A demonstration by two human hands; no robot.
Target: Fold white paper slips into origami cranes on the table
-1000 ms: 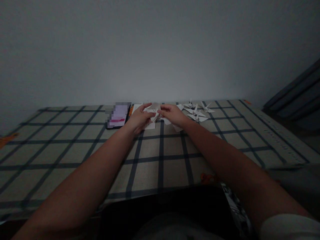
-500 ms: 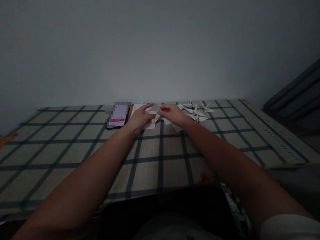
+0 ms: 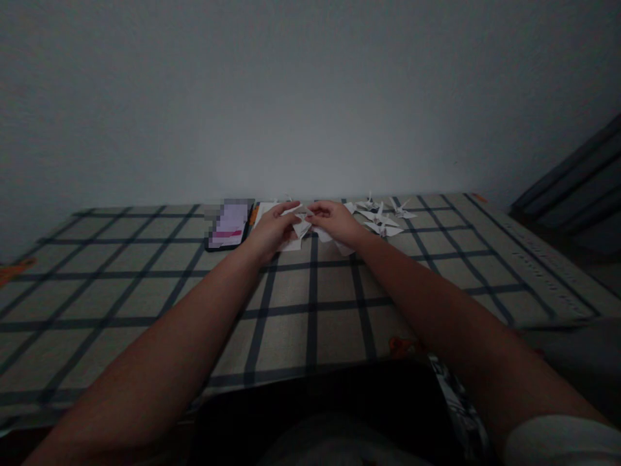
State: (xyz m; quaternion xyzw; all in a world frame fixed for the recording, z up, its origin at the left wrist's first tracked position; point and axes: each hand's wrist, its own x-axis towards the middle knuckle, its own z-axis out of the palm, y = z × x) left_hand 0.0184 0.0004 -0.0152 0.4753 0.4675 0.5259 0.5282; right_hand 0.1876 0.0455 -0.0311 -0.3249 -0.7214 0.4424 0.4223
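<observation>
Between my two hands is a small folded piece of white paper (image 3: pixel 301 228), its pointed flaps showing. My left hand (image 3: pixel 272 228) grips it from the left, with the index finger stretched above it. From the right, my right hand (image 3: pixel 334 221) pinches its other side between thumb and fingers. More white paper (image 3: pixel 291 245) lies on the cloth under the hands, partly hidden by them. Several folded paper cranes (image 3: pixel 383 228) rest just to the right of my right hand.
A phone (image 3: pixel 228 223) with a blurred screen lies left of my left hand. The checked tablecloth (image 3: pixel 310 285) covers the table, which meets a plain wall (image 3: pixel 310 97) at the back. Dark striped fabric (image 3: pixel 577 194) hangs at the far right.
The folded paper has turned and spread between my fingers, showing a broader face. My left thumb has shifted slightly; both arms stay almost in place.
</observation>
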